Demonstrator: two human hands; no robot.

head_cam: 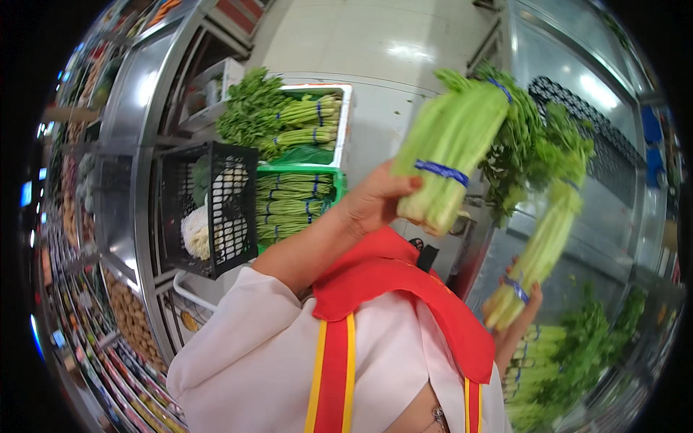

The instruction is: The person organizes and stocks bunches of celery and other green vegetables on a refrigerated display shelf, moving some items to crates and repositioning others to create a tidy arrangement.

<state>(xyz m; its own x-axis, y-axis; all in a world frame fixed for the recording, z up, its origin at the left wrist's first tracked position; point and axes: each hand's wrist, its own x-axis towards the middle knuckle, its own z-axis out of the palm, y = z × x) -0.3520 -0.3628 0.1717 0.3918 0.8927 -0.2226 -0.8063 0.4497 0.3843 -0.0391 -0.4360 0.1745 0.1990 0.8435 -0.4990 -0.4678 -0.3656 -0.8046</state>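
My left hand (381,195) grips a thick bunch of celery (452,146) near its root end, below a blue tie; a second blue tie wraps it higher up, by the leaves. At the right, my right hand (522,308) holds a slimmer celery bunch (547,249), also bound with blue ties, its leaves pointing up and away. Both bunches are raised over the edge of a metal display counter (501,270). More celery bunches (533,362) with blue ties lie on the counter at the lower right.
On the left stand a white foam box (346,124) of leafy bundled greens, a green crate (341,184) of tied long beans, and a black plastic crate (235,211) with cauliflower. Metal shelving (143,124) runs behind them. A dark patterned mat (590,116) lies on the right counter.
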